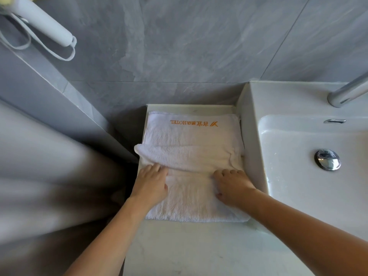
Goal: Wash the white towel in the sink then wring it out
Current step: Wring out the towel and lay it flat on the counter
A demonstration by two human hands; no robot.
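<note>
The sink [310, 176] is seen at the right, its basin dry-looking and apart from the folded towel [191, 148], which is laid on the counter [179, 246] just left of it, long axis running away from the person. The towel's near fold is pinched by the curled fingers of the left hand [152, 184] and the right hand [232, 186], the right being nearer the sink. A lift rightward is judged due.

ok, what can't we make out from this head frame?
- Tap: cut off by the right edge; handle unseen.
- Sink: right part runs out of frame.
- Left hand and right hand fingertips: sunk in towel folds, so grip unclear.
- Towel logo: small, upside down; only "HOTEL" reads.
- Hair dryer, top left: clipped by the edge.
- Lower left: blurred.
</note>
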